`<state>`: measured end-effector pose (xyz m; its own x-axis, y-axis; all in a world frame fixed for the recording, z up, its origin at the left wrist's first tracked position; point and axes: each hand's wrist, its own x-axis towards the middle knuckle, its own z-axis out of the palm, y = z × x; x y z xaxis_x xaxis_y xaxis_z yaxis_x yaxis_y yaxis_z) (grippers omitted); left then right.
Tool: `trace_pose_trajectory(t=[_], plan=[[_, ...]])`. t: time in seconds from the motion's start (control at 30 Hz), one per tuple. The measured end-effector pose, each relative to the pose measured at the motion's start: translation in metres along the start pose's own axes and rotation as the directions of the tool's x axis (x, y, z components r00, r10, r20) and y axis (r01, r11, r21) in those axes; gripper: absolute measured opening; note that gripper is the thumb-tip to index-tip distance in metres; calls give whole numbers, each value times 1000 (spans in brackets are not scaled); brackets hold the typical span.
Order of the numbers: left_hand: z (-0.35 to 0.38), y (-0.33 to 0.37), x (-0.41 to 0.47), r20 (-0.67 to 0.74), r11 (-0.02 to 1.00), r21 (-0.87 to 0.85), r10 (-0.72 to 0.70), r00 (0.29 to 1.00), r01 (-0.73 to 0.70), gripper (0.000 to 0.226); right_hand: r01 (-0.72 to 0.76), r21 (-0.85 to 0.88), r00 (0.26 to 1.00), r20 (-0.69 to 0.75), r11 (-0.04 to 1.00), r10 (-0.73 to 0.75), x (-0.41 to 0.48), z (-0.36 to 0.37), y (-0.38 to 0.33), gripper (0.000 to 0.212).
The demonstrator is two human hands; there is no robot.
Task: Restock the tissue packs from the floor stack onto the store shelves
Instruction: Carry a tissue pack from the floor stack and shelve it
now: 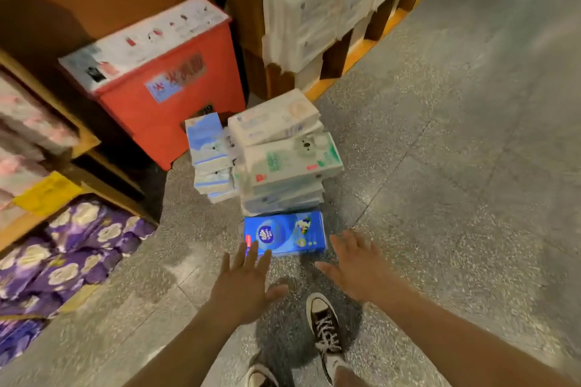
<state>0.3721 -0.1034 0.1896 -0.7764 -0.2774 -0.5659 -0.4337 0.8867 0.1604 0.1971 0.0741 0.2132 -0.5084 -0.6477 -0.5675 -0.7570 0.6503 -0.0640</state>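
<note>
On the speckled floor (440, 166) the blue tissue pack (284, 234) lies crosswise at twelve o'clock of both spread, empty hands, left hand (243, 289) nearer than right hand (358, 264).

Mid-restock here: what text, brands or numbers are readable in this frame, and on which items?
Blue tissue pack: round white logo, possibly "Vinda"; too blurred to confirm.
Red box: label with red characters, blurred, unreadable.
Green-and-white pack: green print, unreadable.
Yellow shelf tag: no legible text.
</note>
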Motion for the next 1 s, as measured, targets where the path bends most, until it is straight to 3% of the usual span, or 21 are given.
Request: trace_pose_trajectory(t=[0.13, 0.37, 0.5, 0.57, 0.7, 0.87, 1.0], plan=[[97, -46, 114, 14, 996, -23, -86, 996, 86, 133, 5, -36, 1000, -4, 999, -5, 130, 90, 15, 115], [231, -113, 278, 50, 975, -84, -203, 978, 206, 116, -36, -61, 999, 15, 997, 37, 303, 231, 56, 146], [271, -135, 339, -21, 971, -103, -217, 976, 213, 95, -86, -39, 996, 8, 996, 86, 360, 273, 75, 119], [284, -145, 360, -106, 963, -135, -249, 963, 234, 100, -141, -7, 990, -1, 990, 141, 381, 284, 81, 109], [295, -167, 393, -38, 879, -348, -361, 932, 326, 119, -223, 154, 975, 42, 963, 219, 416, 293, 82, 130], [285, -176, 409, 110, 730, -569, -390, 914, 379, 131, -380, 476, 924, 232, 793, 303, 448, 291, 79, 139], [282, -174, 408, 90, 622, -681, -454, 886, 387, 133, -448, 678, 893, 314, 583, 322, 455, 292, 83, 102]])
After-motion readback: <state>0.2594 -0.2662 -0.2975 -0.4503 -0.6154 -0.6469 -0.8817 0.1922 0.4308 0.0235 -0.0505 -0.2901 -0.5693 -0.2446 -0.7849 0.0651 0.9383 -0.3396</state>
